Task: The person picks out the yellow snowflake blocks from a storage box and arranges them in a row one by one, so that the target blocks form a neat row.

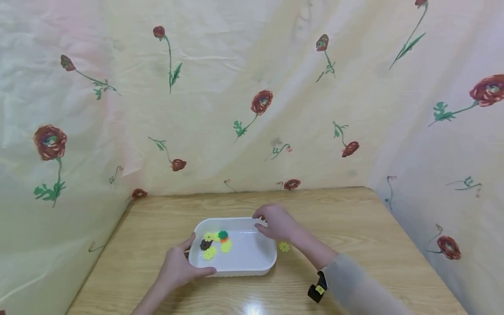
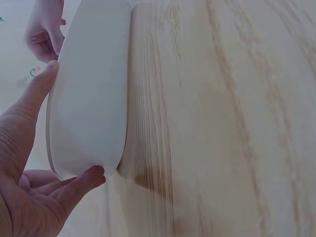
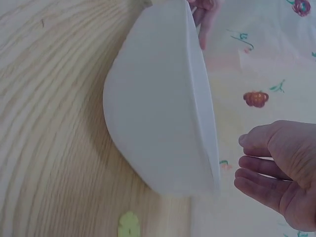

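A white plastic tray (image 1: 252, 256) stands on the wooden table, with several flower-shaped plastic discs inside its left part. Among them are yellow discs (image 1: 209, 253), a dark brown disc (image 1: 205, 245), a green disc (image 1: 223, 235) and a bit of orange below the green. My left hand (image 1: 178, 265) grips the tray's left end, its thumb along the front rim and its fingers round the side. Over the tray's back right corner hovers my right hand (image 1: 278, 222), fingers loosely bent; the right wrist view shows nothing in that hand (image 3: 289, 173), apart from the tray.
One yellow flower-shaped disc (image 1: 284, 247) lies on the table just right of the tray, under the right forearm. A black strap with a small yellow-marked box (image 1: 316, 288) hangs at the right wrist. Floral cloth (image 1: 220, 109) surrounds the wooden table (image 1: 165, 210) behind and at the sides.
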Available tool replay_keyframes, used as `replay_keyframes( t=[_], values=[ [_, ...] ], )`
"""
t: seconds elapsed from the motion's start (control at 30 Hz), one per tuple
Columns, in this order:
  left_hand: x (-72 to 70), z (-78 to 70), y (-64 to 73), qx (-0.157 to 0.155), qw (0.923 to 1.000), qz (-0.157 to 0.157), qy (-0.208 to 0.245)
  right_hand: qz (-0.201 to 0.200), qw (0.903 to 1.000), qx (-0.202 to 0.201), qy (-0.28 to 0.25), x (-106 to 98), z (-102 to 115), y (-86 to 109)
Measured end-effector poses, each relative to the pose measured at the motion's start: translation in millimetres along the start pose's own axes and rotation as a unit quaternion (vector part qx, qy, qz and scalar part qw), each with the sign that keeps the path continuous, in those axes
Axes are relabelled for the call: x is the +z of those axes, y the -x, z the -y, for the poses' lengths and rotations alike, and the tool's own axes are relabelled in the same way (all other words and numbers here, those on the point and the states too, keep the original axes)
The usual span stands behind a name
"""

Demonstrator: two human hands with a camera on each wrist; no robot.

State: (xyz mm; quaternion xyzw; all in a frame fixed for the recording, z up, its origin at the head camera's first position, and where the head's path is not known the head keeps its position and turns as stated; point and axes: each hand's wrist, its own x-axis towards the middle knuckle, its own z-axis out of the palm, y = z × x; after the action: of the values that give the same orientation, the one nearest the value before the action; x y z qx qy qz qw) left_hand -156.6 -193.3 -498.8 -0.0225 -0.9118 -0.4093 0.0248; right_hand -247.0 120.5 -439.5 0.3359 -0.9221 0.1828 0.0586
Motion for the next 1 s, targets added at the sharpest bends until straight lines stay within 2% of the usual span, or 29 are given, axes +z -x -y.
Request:
replay_keyframes(
  t=[0.43, 0.87, 1.0],
  values=[
    [0.2, -1.0, 0.4, -0.012, 0.9999, 0.001, -0.011, 0.026, 0.9984, -0.043, -0.026, 22, 18, -19.1],
    [-0.7, 4.0, -0.3, 0.0, 1.0, 0.002, 0.008, 0.107, 0.993, -0.039, -0.032, 47, 44, -32.9],
    [-1.0, 4.2, -0.5, 0.002, 0.9999, 0.006, 0.015, 0.133, 0.9905, -0.033, -0.007, 53, 54, -33.9]
  ],
)
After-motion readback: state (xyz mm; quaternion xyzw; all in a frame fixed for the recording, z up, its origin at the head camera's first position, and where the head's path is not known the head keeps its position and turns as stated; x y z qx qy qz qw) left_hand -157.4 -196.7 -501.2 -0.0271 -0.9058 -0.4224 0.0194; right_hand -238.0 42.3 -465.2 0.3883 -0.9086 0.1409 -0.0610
